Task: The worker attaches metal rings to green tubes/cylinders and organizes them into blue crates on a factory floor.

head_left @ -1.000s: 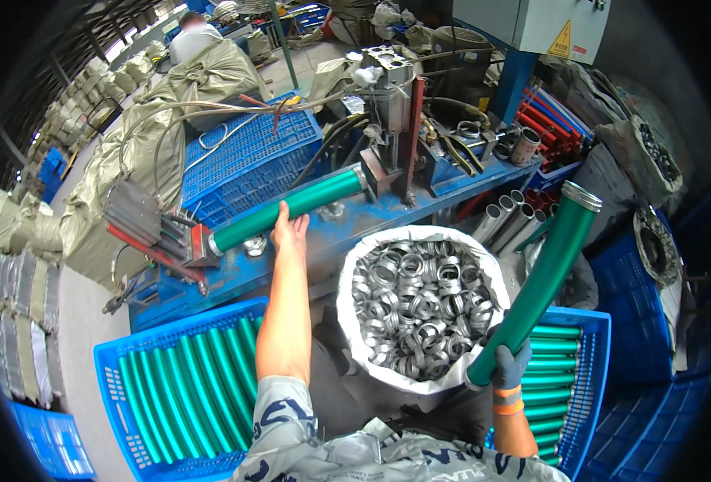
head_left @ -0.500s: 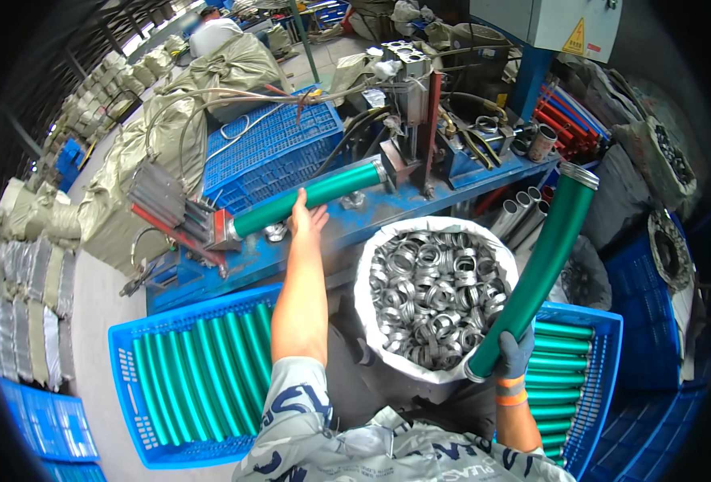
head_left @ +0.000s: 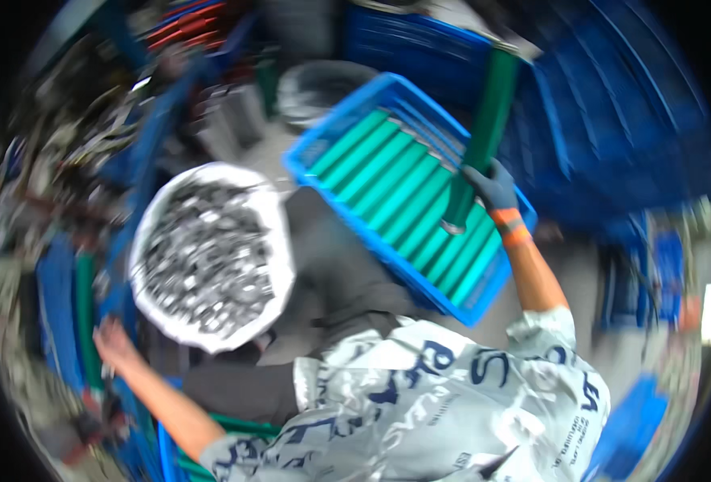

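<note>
My gloved right hand is closed around a long green tube with a metal ring on each end. It holds the tube tilted over a blue crate in which several green tubes lie side by side. At the left, my bare left hand is beside another green tube on the blue workbench. Its fingers are blurred but look apart and hold nothing; whether they touch that tube I cannot tell.
A white-rimmed sack full of metal rings stands between the bench and my legs. Below my left arm, a second crate of green tubes shows in part. Big blue crates stand at the far right, and a grey tub lies beyond.
The view has swung to the right and is blurred. My right hand has carried its tube over the right-hand crate. My left hand no longer rests over the tube on the bench.
</note>
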A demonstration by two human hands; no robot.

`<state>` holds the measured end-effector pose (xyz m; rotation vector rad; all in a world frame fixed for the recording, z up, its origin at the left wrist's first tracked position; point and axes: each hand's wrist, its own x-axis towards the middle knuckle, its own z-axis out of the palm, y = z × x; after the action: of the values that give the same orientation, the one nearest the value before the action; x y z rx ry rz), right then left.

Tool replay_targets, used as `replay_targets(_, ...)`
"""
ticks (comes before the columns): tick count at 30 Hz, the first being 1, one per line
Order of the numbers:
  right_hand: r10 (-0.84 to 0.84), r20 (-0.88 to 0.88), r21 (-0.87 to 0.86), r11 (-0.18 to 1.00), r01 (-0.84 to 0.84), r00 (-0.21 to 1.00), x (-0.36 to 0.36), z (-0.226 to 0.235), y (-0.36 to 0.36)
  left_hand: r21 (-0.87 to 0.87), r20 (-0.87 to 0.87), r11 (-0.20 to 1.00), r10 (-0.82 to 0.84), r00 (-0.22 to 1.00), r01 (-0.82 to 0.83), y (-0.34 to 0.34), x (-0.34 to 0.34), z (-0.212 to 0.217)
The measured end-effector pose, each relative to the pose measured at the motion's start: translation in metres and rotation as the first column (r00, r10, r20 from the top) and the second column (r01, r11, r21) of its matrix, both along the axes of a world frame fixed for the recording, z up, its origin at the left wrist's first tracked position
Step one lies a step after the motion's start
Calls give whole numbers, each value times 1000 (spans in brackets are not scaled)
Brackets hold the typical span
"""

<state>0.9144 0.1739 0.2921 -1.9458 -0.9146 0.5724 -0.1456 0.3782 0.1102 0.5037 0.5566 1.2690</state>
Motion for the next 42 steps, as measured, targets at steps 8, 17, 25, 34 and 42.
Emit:
replay_targets(8, -208, -17, -761, 637, 122, 978, 68, -196, -172, -67, -592, 739, 511, 623, -671, -52, 158, 2)
replay_targets(17, -94, 115, -861, 488, 146, 989, 42, -280, -188, 134, -679, 827, 478, 557, -545, -56, 267, 34)
replay_targets(25, 329, 401, -724, 685, 76, 855, 19, -165, -34, 192, -756, 710, 547, 359, -678, -131, 244, 23)
replay_targets(34, 736, -373, 99, 637, -765, 564, -363, -88, 138, 558, -796, 419, 515, -319, -716, -318, 235, -28)
replay_targets(42, 939, 307, -606, 69, -793, -153, -508, -168, 137, 402, -763, 428, -333, -554, -810, -524, 209, -30)
